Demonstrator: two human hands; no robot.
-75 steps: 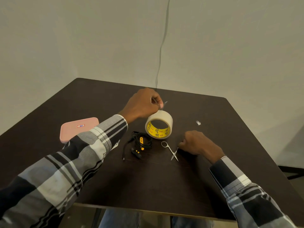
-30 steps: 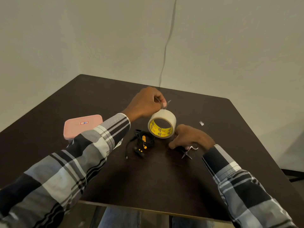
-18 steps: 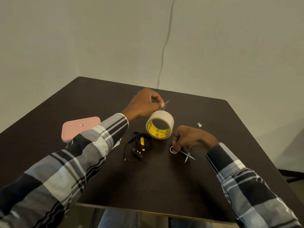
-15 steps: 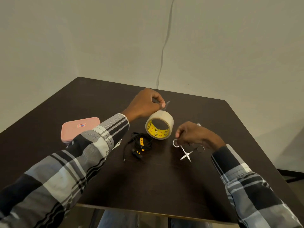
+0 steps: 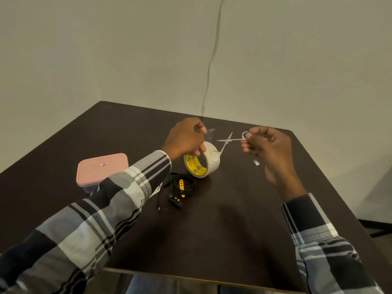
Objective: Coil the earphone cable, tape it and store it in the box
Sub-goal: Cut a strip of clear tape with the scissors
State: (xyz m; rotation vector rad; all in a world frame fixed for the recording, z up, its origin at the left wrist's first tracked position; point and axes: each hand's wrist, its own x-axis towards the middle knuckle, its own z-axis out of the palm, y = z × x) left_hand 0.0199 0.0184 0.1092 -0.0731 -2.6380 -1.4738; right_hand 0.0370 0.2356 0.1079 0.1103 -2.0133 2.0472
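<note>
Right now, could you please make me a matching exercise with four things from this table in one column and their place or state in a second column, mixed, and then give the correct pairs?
Things:
1. tape roll
2. scissors
3. earphone cable
4. pink box

Places or states:
A. lies coiled on the table, touched by no hand
B. held up by the right hand, blades open
C. lid on, at the left side of the table
D. stands on its edge, its loose end pulled up by the left hand

Pairs: 1-D, 2-B, 3-A, 4-C
</note>
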